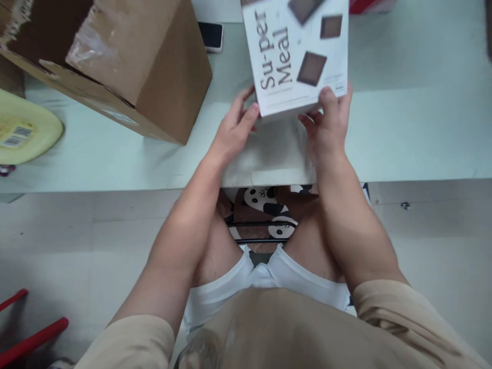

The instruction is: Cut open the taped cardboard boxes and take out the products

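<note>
A white carton (295,51) printed "Su-per Meal" with brown squares stands on the pale green table (415,133) in front of me. My left hand (236,128) touches its lower left corner, fingers stretched along the edge. At the carton's lower right corner my right hand (328,125) grips it, thumb on the front face and fingers curled under.
A large brown cardboard box (126,61) with an open flap sits at the left. A phone (211,35) lies behind it. A yellow-green lid or plate (26,133) with a label is at the far left. Red bars (31,338) show on the floor.
</note>
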A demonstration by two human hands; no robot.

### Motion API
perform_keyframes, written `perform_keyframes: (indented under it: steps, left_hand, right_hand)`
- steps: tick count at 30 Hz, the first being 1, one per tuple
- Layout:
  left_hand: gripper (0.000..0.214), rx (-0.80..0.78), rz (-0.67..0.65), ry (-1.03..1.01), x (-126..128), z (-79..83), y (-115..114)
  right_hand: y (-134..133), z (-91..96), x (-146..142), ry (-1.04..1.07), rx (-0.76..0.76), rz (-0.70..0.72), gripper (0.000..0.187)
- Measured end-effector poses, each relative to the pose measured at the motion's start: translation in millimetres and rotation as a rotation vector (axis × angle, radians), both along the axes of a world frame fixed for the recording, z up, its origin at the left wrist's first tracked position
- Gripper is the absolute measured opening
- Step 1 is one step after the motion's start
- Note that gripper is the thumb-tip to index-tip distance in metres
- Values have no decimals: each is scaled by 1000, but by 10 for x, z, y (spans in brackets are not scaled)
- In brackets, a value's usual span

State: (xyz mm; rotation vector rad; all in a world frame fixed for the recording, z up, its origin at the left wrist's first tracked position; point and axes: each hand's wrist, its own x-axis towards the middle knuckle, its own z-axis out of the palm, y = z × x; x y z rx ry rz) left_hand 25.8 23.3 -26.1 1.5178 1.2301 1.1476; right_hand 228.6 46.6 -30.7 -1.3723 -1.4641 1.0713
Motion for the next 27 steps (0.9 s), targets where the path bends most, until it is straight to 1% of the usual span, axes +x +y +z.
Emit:
perform_keyframes:
  steps: [1, 3, 5, 6, 8, 9, 12, 15, 18, 19, 20, 23, 25, 27]
  left_hand:
    - [32, -46, -39, 82, -2, -14, -1]
    - [32, -85, -92, 267, -6, -9, -1]
    - [19, -93, -128, 424, -15, 30, -5]
    - [12, -91, -145, 474, -21, 52, -8]
    - [16, -76, -181, 514, -36, 86, -10]
    - [18, -69, -200, 512, -43, 97, -10]
    - [12, -43, -248, 485, -57, 111, -9]
    - [11, -30, -284, 490, -82, 122, -15]
    - [10, -49, -302, 501, -132, 132, -27]
    - [10, -61, -301, 499, -151, 133, -29]
    - [10, -72, -297, 496, -170, 133, -31]
    - [10, -89, -294, 492, -209, 121, -27]
    - [9, -93, -305, 505, -216, 115, -20]
    - [8, -110, -319, 527, -209, 120, -16]
  right_hand:
    - [32, -62, 71, 70, 27, -91, 72]
    - [68, -146, 222, 210, 58, -277, 64]
    - [48, -168, 385, 302, 62, -404, 59]
    - [19, -160, 477, 340, 63, -466, 59]
    - [-49, -132, 697, 379, 62, -591, 58]
    - [-74, -116, 829, 366, 59, -640, 56]
    - [-62, -61, 1291, 197, 82, -747, 46]
    - [38, 54, 1727, -67, 115, -834, 39]
    - [67, 228, 1967, -370, 123, -923, 39]
    - [51, 282, 1990, -449, 120, -919, 40]
    - [29, 326, 1986, -498, 107, -883, 43]
    - [-8, 386, 1861, -633, -3, -675, 60]
    - [43, 379, 1742, -762, -99, -548, 74]
    - [175, 364, 1646, -935, -185, -467, 82]
